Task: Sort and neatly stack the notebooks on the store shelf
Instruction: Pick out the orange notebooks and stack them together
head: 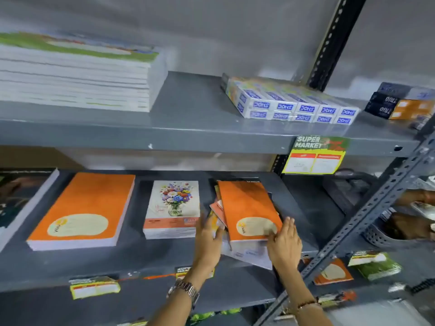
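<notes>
Both hands lay flat with fingers spread, the left hand and right hand pressing a messy notebook pile on the shelf.

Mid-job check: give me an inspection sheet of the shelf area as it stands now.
Surface: grey middle shelf, bare between piles.
Job's things: messy notebook pile askew, overhanging the edge; large orange stack and floral stack squared.
Clutter: boxed packs and white stack on upper shelf.
Hands: left hand and right hand flank the pile, touching it.
Cables: nothing seen.
Surroundings: price tag, perforated upright.
</notes>
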Demonstrator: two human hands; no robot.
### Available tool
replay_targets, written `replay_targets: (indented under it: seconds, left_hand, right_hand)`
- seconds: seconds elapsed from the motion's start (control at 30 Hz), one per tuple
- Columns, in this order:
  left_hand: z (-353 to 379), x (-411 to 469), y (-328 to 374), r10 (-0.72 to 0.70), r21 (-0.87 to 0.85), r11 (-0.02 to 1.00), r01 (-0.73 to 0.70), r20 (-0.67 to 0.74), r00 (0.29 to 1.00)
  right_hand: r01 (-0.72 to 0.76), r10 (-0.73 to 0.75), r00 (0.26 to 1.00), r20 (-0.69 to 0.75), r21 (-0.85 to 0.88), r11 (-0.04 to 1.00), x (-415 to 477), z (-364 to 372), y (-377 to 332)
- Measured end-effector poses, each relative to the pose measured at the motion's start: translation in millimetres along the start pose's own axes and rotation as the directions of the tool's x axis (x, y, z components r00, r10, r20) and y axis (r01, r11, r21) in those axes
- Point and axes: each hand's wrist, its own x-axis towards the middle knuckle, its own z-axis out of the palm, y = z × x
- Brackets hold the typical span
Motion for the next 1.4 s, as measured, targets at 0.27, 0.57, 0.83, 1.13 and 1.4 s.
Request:
replay_targets:
  seconds: [0.27, 0.57, 0.83, 1.13, 1.4]
  left_hand:
    - [43.9, 20.8, -2.6, -0.224, -0.033, 0.973, 0.228, 0.096, 0.970]
    - [31.6, 33.3, -11.5, -0.377, -0.069, 0.918, 0.391, 0.160, 0.913]
    - [-29.8, 38.0, 9.3, -0.365, -0.240, 0.885, 0.398, 0.171, 0.915]
    - [-129.7, 62.6, 21.0, -0.245, -0.452, 0.845, 0.286, 0.147, 0.958]
    - [-274.0, 84.2, -48.8, -0.330, -0.374, 0.891, 0.257, -0.146, 0.933]
  right_hand:
    - [-0.199, 0.147, 0.968, 0.205, 0.259, 0.945, 48.3, 6.3, 31.2]
    - [-0.526, 0.294, 0.850, 0.437, 0.678, 0.513, 39.7, -3.8, 29.3]
    - [-0.373, 0.274, 0.924, 0.266, 0.784, 0.496, 19.8, -13.3, -42.7]
    - [-0.169, 0.100, 0.985, 0.140, 0.892, 0.419, 10.0, -40.8, -136.2]
    - [-0.115, -0.098, 0.977, 0.191, 0.852, 0.511, -43.4, 30.9, -274.4]
